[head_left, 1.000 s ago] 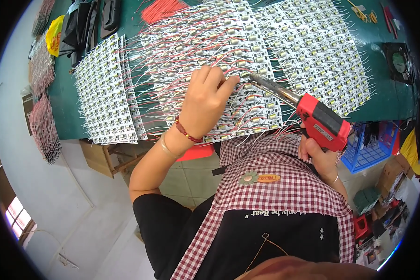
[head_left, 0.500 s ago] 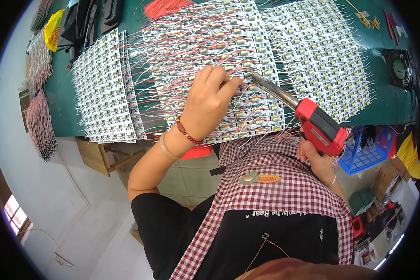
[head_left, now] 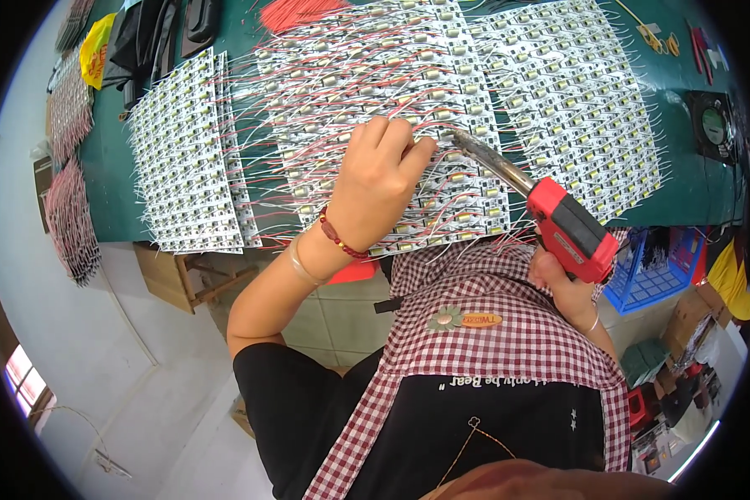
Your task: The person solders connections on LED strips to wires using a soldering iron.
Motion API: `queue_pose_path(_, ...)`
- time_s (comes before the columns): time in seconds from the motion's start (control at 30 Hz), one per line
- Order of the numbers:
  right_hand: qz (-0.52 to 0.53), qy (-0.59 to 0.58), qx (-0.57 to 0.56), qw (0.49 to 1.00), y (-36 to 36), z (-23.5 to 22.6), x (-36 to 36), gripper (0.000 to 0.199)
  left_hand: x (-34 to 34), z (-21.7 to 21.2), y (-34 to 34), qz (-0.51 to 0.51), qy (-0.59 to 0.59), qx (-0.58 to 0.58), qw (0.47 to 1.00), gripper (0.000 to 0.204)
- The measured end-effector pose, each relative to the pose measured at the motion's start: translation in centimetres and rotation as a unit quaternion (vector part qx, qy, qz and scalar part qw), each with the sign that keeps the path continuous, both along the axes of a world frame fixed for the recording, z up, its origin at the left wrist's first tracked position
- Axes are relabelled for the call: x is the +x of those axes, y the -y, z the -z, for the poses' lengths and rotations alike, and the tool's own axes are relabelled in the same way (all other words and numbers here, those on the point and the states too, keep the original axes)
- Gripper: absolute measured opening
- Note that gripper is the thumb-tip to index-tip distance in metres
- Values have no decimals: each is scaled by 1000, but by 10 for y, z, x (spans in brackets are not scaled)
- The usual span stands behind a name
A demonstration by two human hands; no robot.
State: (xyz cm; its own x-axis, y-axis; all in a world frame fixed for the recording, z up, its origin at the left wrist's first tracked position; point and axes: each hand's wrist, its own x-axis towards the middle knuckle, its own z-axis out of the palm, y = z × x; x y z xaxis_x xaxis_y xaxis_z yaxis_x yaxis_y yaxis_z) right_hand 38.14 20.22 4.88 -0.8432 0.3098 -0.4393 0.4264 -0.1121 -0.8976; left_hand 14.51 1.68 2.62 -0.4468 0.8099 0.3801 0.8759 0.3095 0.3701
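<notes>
A green work table [head_left: 692, 196] is covered by white panels of small circuit boards [head_left: 375, 100] strung with red and white wires; a pale floor is seen below its edge, and a blue basket [head_left: 654, 275] at the right. The left hand [head_left: 379, 179] is laid on the middle panel, fingers curled together, pinching at a wire. A red soldering gun [head_left: 562, 225] is gripped in the right hand [head_left: 562, 287], its tip brought beside the left fingertips.

Red soldering gun [head_left: 562, 225] tilted, tip on white circuit-board panel [head_left: 392, 108].
</notes>
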Motion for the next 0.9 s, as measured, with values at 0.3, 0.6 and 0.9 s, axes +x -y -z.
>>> queue_pose_path(0.3, 22, -3, -61, 998, -1, -8, -7, 14, -1, 0, 0, -18, 6, 10, 1000, 21)
queue_pose_path(0.6, -36, -35, 43, 998, 2, 4, -4, 17, -1, 1, 3, -7, 22, 1, 1000, 24)
queue_pose_path(0.9, -36, 15, 6, 999, -4, 8, 6, 26, 0, -1, 0, -1, 24, 3, 1000, 26)
